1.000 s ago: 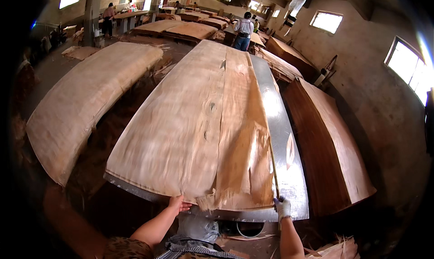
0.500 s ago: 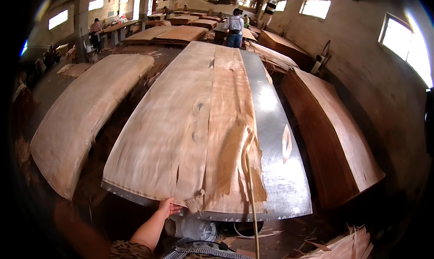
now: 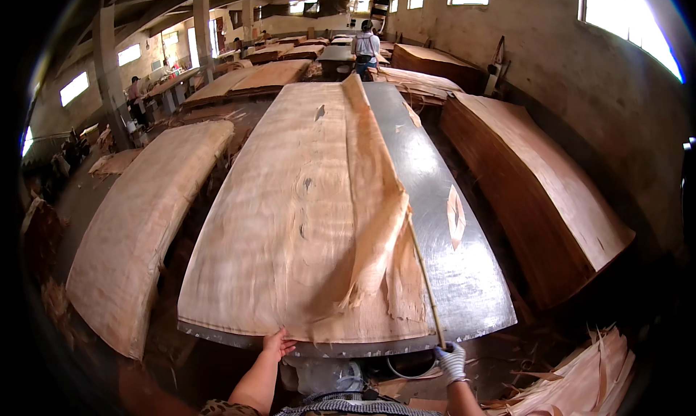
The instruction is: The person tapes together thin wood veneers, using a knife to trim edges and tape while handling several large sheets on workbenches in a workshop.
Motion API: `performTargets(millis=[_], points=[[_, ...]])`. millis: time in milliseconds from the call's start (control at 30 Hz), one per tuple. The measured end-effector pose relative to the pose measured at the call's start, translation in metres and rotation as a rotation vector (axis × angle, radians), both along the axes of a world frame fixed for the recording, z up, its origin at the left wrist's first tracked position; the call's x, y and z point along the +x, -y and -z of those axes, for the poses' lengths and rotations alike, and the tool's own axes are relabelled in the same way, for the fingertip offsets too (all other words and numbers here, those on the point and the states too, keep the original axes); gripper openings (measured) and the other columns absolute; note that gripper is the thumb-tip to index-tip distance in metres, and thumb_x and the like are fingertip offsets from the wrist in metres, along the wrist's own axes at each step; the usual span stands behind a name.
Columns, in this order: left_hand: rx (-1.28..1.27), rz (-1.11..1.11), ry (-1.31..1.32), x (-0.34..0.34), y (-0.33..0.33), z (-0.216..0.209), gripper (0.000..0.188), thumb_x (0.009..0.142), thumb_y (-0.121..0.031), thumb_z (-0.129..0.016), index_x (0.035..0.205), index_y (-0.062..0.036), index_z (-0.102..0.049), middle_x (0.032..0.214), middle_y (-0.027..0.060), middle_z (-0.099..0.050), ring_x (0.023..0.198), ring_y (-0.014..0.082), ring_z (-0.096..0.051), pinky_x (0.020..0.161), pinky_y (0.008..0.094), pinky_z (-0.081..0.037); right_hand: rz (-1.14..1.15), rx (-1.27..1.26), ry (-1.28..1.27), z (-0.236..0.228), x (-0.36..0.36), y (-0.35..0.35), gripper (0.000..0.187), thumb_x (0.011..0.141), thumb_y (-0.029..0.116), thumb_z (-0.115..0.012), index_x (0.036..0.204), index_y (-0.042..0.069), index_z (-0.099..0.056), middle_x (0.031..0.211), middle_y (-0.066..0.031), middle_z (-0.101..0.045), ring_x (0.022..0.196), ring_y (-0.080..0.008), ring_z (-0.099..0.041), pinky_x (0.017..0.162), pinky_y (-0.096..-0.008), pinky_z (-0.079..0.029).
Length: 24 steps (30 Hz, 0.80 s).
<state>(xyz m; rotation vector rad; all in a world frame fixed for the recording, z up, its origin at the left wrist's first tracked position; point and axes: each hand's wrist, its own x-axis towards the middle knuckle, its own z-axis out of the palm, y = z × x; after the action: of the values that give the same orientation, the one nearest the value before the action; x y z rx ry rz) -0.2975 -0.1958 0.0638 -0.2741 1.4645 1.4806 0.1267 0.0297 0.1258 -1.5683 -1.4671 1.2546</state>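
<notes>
A wide, pale wood veneer sheet [image 3: 254, 220] lies over a grey metal-topped table [image 3: 471, 285]. At the table's near edge, my bare left hand [image 3: 278, 343] rests against the sheet's border, fingers stretched out. My right hand [image 3: 451, 363], in a pale striped glove, is closed around the lower end of a thin stick [image 3: 426, 282]. The stick's far end reaches a lifted, folded strip of veneer [image 3: 380, 224] on the right side of the sheet. That strip stands in a ridge running toward the far end and has ragged near ends.
A veneer stack [image 3: 148, 227] stands on the left; a taller stack [image 3: 536, 191] is on the right. Torn veneer scraps [image 3: 580, 380] lie at lower right. A split veneer piece [image 3: 455, 216] sits on the bare metal. Another person [image 3: 365, 47] stands beyond the far end.
My right hand has come into view, gripping the stick. The stick's near end has shifted right, and the veneer strip has folded up along its length. My left hand stays at the near edge.
</notes>
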Motion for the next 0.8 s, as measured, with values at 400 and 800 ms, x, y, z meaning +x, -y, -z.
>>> performTargets(millis=[400, 800], points=[[-0.002, 0.028, 0.022, -0.004, 0.001, -0.004, 0.025, 0.083, -0.026, -0.051, 0.096, -0.0042, -0.050, 0.091, 0.0134, -0.059, 0.079, 0.0265, -0.061, 0.061, 0.0381, -0.050, 0.071, 0.142, 0.337, 0.042, 0.053, -0.015, 0.024, 0.072, 0.022, -0.066, 0.080, 0.000, -0.061, 0.058, -0.0084, -0.056, 0.050, -0.0146, -0.046, 0.052, -0.0302, -0.042], [-0.010, 0.026, 0.049, -0.007, 0.004, -0.002, 0.026, 0.082, -0.026, -0.053, 0.098, -0.0064, -0.049, 0.090, 0.0120, -0.060, 0.079, 0.0256, -0.061, 0.059, 0.0360, -0.051, 0.061, -0.366, -0.368, -0.088, -0.043, 0.027, 0.015, 0.072, 0.020, -0.066, 0.069, 0.012, -0.054, 0.049, 0.0011, -0.046, 0.034, -0.0092, -0.038, 0.032, -0.0239, -0.029]])
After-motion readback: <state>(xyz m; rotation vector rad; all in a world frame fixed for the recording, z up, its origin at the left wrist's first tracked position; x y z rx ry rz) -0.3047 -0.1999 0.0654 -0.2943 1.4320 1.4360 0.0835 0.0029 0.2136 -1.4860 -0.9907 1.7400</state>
